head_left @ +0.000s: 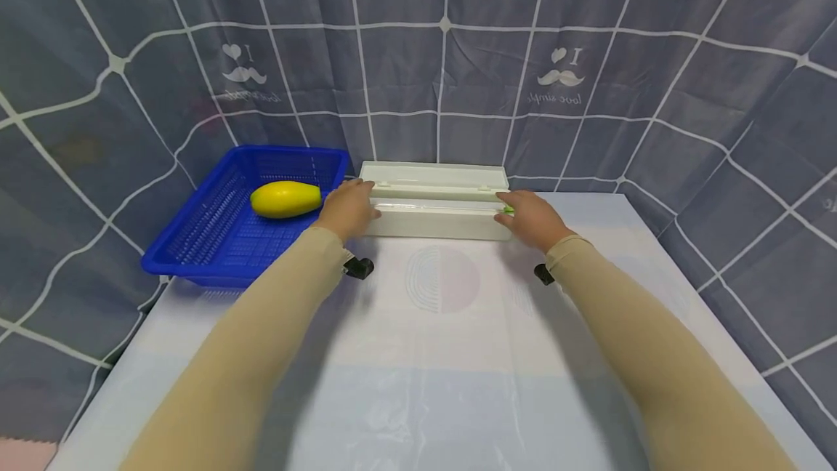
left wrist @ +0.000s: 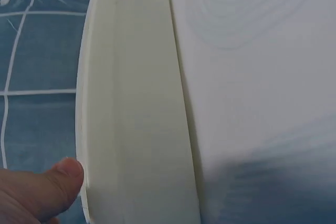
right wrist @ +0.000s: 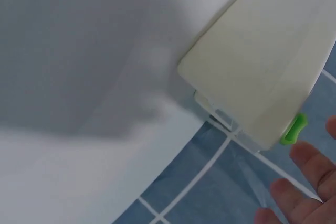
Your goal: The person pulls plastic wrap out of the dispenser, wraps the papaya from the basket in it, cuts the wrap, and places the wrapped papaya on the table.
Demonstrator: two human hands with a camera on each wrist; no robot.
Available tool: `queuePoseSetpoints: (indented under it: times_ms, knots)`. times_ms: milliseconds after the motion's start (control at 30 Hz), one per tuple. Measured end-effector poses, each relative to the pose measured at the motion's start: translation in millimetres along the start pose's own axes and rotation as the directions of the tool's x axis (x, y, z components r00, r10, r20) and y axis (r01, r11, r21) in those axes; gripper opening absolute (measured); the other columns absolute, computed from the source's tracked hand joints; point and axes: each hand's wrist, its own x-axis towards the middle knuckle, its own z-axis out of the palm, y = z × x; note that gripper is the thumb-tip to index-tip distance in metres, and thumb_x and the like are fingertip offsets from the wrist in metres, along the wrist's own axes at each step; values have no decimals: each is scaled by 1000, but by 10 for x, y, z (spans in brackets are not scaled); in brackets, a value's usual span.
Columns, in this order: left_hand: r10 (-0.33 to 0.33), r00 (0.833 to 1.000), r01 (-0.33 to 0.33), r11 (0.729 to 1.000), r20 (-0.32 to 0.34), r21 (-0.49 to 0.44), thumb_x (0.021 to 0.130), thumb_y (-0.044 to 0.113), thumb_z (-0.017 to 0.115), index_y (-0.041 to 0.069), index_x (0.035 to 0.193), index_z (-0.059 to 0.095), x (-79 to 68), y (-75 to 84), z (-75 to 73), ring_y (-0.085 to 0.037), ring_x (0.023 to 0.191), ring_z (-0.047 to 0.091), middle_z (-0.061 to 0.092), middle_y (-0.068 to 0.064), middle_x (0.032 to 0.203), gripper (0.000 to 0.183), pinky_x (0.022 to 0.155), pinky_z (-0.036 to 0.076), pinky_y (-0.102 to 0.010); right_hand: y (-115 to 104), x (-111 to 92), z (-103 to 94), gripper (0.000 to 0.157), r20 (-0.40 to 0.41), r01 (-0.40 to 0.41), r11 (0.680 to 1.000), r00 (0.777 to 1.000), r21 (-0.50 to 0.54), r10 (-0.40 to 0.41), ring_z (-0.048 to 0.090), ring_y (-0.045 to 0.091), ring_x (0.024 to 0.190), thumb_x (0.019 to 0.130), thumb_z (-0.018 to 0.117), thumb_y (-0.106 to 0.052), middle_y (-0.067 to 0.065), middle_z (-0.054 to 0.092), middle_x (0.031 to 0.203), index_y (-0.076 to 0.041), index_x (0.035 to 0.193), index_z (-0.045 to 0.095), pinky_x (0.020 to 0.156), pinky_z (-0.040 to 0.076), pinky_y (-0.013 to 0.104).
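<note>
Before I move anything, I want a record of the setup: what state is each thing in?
White box: open
Lid: raised, at the box's back
Green tab: at the box's right end
Blue basket: upright, uncovered
Yellow fruit: lying in the basket
Left hand: at the box's left end, grip unclear
Right hand: fingers parted, near the tab
Curtain: hanging, creased

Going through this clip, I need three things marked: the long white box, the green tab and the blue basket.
Long white box (head_left: 437, 224): head view, on its front face.
Green tab (right wrist: 294, 129): right wrist view, on its middle.
Blue basket (head_left: 196, 274): head view, on its near rim.
</note>
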Motion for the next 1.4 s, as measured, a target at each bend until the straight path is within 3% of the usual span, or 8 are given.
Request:
queuePoseSetpoints:
  times_ms: [200,433,667,833,1133,1400]
  knots:
    - [-8,1000,7,999,27,50,105,21,62,10,152,55,90,-75,-45,-48,160,22,38,-19,168,49,130,8,-68,27,129,6,50,10,20,999,1000,-37,-19,48,46,145,108,59,-29,26,56,152,-4,152,55,124,34,58]
    - [31,999,-35,994,38,100,108,18,55,14,136,70,139,-132,-80,-53,159,19,40,-18,167,32,128,6,-72,45,189,11,40,0,47,998,999,-49,-47,55,45,136,108,60,-26,23,67,138,-5,141,66,122,36,57]
    - [28,999,-32,992,39,120,109,20,55,14,123,77,190,-146,-57,-52,159,20,43,-16,166,27,127,2,-74,40,247,36,34,-2,25,999,1000,-43,-25,57,40,131,108,59,-26,17,73,129,-7,134,72,122,35,53]
    - [23,999,-27,991,30,133,108,21,57,14,119,78,247,-145,-38,-50,158,24,50,-13,161,25,126,3,-75,58,290,43,29,-35,33,999,999,2,-33,60,37,120,107,62,-23,16,76,119,-5,123,77,116,39,51]
    - [12,1000,-14,991,13,130,109,18,52,11,126,75,262,-133,-2,-46,156,32,58,-15,154,29,128,5,-73,71,309,92,30,-58,21,999,998,32,-19,60,35,114,108,59,-21,19,74,116,0,123,75,115,40,51]
    - [4,1000,-4,996,4,89,108,13,52,8,121,73,266,-118,17,-37,141,54,69,-13,139,25,129,10,-69,84,308,152,28,-101,9,1000,995,4,-8,61,38,114,109,56,-17,20,70,112,2,119,72,111,45,53]
